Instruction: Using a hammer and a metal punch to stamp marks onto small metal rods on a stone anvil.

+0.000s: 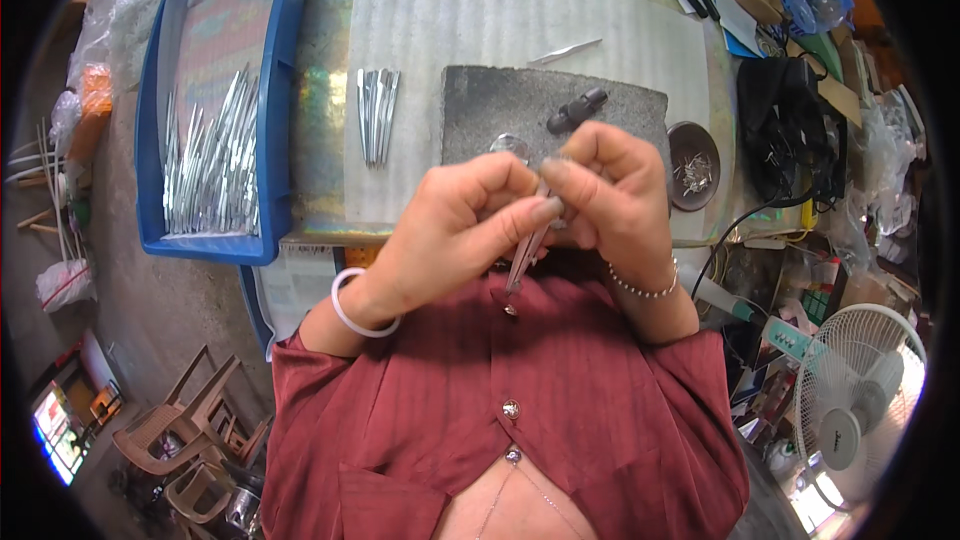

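Because the slim metal piece (523, 260) hangs on the near side of the grey slab (480, 100), with its lower end shown past the desk (320, 110) edge and against the red shirt (500, 370), a slipped grip could drop it toward the floor (180, 300). The fingers of the left hand (465, 225) and the right hand (615, 195) are drawn together, pinching the piece near its upper end; whether a smaller part is caught between them cannot be told, since the fingertips cover it. Unequal force from the two hands could bend so thin a piece. Immediately right of the slab, the dark bowl (690, 137) contains small metal bits (693, 175); a sideways swing of the right wrist could tip it and scatter them. On the slab, just beyond the right hand, the black cylindrical tool (577, 111) could roll if struck by the knuckles. Left of the slab, the group of slim pieces (377, 115) on the white foam sheet (420, 20) could fan out if brushed. Farther left of the slab, strips (215, 160) overlap inside the blue tray (275, 120) and could tangle if pulled carelessly.
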The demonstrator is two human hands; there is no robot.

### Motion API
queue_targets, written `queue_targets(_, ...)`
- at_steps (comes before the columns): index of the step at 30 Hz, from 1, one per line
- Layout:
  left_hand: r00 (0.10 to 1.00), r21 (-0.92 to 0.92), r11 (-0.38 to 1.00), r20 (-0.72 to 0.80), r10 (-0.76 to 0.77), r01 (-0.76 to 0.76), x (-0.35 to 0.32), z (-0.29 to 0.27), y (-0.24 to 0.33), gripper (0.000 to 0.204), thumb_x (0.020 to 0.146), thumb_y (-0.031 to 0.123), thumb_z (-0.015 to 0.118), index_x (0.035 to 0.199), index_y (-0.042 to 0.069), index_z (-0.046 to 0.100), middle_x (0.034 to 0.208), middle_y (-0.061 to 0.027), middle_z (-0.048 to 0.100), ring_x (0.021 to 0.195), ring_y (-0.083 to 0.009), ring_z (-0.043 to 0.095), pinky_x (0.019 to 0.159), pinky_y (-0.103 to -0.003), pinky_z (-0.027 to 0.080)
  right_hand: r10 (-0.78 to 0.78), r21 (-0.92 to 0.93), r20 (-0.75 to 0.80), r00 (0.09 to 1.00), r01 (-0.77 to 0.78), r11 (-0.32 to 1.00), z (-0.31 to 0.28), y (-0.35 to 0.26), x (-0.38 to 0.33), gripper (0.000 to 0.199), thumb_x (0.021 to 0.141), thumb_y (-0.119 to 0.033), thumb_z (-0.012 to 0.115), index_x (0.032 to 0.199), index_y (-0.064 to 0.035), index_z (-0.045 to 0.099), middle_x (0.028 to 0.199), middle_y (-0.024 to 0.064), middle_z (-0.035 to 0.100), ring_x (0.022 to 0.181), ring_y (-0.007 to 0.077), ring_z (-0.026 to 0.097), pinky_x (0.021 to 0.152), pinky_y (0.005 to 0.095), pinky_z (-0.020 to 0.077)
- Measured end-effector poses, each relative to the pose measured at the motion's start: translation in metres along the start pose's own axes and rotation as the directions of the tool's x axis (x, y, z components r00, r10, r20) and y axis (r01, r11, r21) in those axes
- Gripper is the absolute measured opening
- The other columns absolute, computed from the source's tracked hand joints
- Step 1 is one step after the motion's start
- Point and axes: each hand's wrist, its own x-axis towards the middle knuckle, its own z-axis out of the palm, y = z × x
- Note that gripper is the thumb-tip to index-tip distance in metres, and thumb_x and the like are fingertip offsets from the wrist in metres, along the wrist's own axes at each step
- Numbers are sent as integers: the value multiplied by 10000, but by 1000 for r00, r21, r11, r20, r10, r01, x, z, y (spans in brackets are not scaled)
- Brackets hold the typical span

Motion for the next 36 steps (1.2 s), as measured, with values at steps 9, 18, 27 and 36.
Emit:
queue_targets(9, 982, 38, 983, 43, -183, 181, 13, -7, 9, 177, 911, 171, 602, 870, 11, 538, 650, -9, 585, 489, -55, 546, 411, -167, 417, 134, 343, 52, 990, -144, 928, -10, 19, 15, 168, 877, -114, 623, 736, -45, 560, 595, 12, 540, 385, 27, 413, 336, 162, 307)
queue_targets(18, 966, 116, 968, 106, -234, 222, 15, 1, 23, 219, 908, 204, 611, 820, 29, 512, 596, 3, 551, 455, -43, 519, 392, -171, 400, 22, 340, -46, 999, -6, 941, -5, 25, 0, 146, 884, -89, 604, 757, -30, 560, 597, 14, 539, 389, 24, 396, 336, 169, 298)
queue_targets(27, 938, 152, 965, 241, -247, 215, 21, 5, 26, 224, 936, 207, 563, 813, 27, 510, 631, -13, 563, 482, -55, 554, 408, -180, 435, -18, 416, -138, 990, 74, 906, -7, 26, -17, 160, 896, -88, 582, 750, -37, 541, 584, 14, 533, 377, 24, 380, 329, 177, 284)
queue_targets(36, 927, 84, 958, 241, -288, 275, 25, 4, 20, 225, 943, 212, 546, 845, 11, 525, 635, -30, 585, 484, -83, 587, 405, -183, 460, 11, 520, -68, 998, 26, 854, -13, 34, -12, 188, 909, -109, 569, 736, -51, 523, 607, 6, 519, 379, 24, 375, 333, 171, 285)
